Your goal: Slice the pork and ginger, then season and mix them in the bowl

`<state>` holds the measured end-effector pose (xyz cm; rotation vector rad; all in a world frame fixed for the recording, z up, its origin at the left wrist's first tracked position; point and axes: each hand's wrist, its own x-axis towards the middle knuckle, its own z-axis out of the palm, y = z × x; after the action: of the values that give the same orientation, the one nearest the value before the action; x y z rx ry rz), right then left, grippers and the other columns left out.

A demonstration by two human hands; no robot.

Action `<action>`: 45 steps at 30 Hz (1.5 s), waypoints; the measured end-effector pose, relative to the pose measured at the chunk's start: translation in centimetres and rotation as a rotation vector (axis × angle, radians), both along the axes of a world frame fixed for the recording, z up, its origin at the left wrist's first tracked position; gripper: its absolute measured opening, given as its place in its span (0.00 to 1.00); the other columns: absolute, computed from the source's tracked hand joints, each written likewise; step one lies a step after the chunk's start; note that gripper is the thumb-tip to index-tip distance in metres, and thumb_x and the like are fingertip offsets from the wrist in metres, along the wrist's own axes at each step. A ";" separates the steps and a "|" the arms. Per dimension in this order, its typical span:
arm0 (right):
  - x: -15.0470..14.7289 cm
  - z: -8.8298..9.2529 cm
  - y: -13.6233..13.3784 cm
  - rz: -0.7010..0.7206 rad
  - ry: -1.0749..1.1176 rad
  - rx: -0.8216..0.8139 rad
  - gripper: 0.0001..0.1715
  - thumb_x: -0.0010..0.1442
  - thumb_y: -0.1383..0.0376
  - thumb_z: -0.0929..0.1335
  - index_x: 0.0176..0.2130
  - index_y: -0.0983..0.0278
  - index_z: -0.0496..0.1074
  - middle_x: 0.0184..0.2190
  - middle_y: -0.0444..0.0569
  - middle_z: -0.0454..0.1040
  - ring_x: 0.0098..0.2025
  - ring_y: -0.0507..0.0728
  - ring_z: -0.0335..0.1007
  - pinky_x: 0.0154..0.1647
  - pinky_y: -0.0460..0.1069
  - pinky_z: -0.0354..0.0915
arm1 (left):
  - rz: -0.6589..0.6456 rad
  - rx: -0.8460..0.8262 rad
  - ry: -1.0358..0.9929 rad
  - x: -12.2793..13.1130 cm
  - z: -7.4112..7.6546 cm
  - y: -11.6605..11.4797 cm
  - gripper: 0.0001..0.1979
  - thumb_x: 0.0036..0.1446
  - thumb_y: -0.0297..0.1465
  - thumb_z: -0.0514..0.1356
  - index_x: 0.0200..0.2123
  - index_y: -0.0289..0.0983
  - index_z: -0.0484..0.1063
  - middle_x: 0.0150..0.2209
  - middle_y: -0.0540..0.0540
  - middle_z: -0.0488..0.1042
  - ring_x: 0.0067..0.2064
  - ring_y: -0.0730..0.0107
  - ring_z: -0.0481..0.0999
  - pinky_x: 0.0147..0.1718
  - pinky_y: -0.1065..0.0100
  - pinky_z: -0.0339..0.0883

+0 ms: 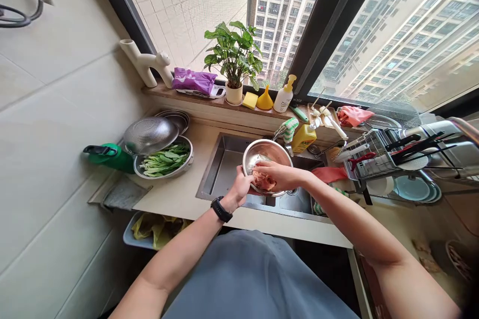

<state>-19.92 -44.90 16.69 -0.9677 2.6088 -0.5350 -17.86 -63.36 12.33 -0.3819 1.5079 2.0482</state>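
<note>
A round metal bowl (pixel 277 148) is held over the sink (pixel 227 158), close to the divider between its basins. My left hand (pixel 241 185) grips the bowl's left rim, with a black watch on that wrist. Inside the bowl lies pinkish raw meat (pixel 264 181), with something pale and shiny, perhaps liquid, behind it. Reaching in from the right, my right hand (pixel 279 175) has its fingers bent around the meat; the fingertips are partly hidden.
Left on the counter, a colander (pixel 151 135) leans over a bowl of leafy greens (pixel 166 160), beside a green bottle (pixel 112 154). A yellow detergent bottle (pixel 304 138) stands behind the sink. A dish rack (pixel 374 152) with knives is at right; a potted plant (pixel 234 93) sits on the sill.
</note>
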 end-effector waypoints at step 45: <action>-0.2 -0.9 -0.3 -0.064 0.183 0.194 0.31 0.57 0.68 0.70 0.60 0.63 0.65 0.54 0.61 0.67 0.56 0.67 0.63 0.55 0.60 0.64 | -0.038 0.002 0.059 -0.3 -0.2 0.1 0.25 0.38 0.25 0.58 0.42 0.43 0.53 0.39 0.50 0.67 0.34 0.69 0.73 0.28 0.62 0.77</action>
<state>-20.15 -45.18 15.83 -0.9113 2.7981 -0.2103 -18.20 -63.22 12.11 -0.2925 1.5356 2.0482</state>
